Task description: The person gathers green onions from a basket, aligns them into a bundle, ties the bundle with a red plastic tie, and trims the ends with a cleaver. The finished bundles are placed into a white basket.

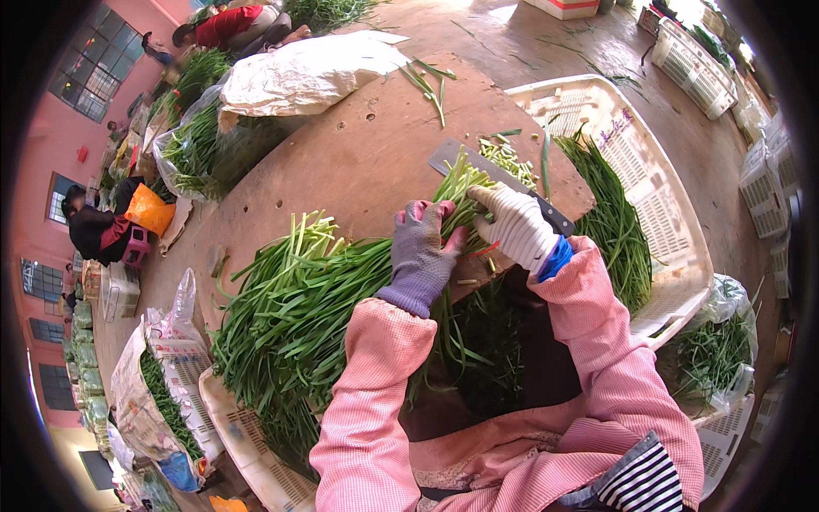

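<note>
My left hand (pixel 419 254), in a grey glove with pink-stained fingertips, is closed round the pale stalk ends of a bunch of green leafy stems (pixel 461 192). My right hand (pixel 514 224), in a striped white glove, grips the same bunch just to the right, its fingers curled. A cleaver (pixel 457 160) lies on the wooden board (pixel 333 162) behind my right hand, beside a small pile of cut pale stalk ends (pixel 509 162). A large heap of long greens (pixel 290 316) lies on the board's near left, hanging over its edge.
White crates (pixel 636 213) stand right and near left (pixel 243 427), some holding greens. A white sack (pixel 307 77) and bagged greens (pixel 192 145) are beyond the board. A seated person (pixel 94 226) is at the left, another in red (pixel 226 30) at the back. Bagged greens (pixel 712 358) sit near right.
</note>
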The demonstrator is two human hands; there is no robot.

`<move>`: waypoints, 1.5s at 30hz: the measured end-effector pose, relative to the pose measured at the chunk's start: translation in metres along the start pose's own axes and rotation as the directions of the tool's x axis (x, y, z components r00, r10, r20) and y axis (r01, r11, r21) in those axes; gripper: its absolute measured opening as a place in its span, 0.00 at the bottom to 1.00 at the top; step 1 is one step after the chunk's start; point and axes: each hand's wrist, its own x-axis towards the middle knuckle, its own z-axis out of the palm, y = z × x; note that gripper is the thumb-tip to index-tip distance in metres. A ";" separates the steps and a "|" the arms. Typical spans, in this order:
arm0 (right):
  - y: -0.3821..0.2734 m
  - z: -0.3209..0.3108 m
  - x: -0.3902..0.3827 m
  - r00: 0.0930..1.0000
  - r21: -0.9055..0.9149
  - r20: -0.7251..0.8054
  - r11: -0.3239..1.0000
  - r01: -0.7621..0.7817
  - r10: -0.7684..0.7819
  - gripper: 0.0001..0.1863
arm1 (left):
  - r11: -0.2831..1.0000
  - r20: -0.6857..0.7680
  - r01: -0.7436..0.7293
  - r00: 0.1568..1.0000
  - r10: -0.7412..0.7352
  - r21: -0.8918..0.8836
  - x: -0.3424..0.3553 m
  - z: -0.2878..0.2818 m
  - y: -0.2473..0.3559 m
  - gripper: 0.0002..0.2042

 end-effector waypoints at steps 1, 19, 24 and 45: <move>0.000 0.001 0.001 1.000 0.102 0.000 0.995 -0.019 0.019 0.18 | 1.000 0.022 0.023 0.999 -0.023 -0.019 0.000 0.000 -0.001 0.20; 0.021 -0.003 0.012 0.936 0.741 0.142 0.593 -0.316 0.320 0.11 | 0.991 0.111 0.066 0.992 -0.053 -0.119 0.002 -0.007 -0.001 0.38; 0.049 -0.026 0.001 0.916 0.784 0.027 0.560 -0.268 0.400 0.13 | 0.947 0.193 0.008 0.978 -0.074 0.322 0.023 -0.014 0.017 0.63; 0.087 -0.044 -0.020 0.931 0.171 0.264 0.938 -0.302 0.252 0.12 | 0.821 0.451 -0.025 0.845 -0.288 0.571 0.048 0.013 0.046 0.52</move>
